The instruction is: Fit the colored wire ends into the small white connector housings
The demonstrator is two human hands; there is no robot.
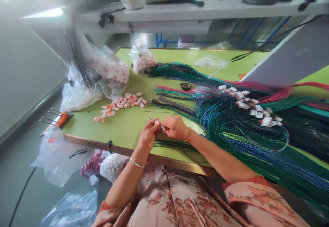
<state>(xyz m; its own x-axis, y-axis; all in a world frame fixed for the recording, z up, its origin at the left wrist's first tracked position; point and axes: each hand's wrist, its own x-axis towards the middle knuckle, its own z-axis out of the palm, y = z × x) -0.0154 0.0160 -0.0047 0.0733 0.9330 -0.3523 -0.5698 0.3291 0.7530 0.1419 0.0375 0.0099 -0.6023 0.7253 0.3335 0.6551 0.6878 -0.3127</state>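
Above the near edge of the green table (128,127), my left hand (148,134) pinches a small white connector (156,122) at its fingertips. My right hand (174,127) is closed in a pinch on a thin blue wire (162,128), its end touching the connector. A big bundle of green, blue and pink wires (231,124) spreads over the table to the right of my hands. A loose pile of white and orange connectors (120,104) lies to the left, beyond my left hand.
Wired white connectors (253,107) sit on the bundle. Plastic bags of connectors (113,69) lie at the table's far left, and another bag (142,60) behind. A roll of tape (185,86) lies mid-table. Bags (56,155) hang off the left edge. A shelf (205,8) runs above.
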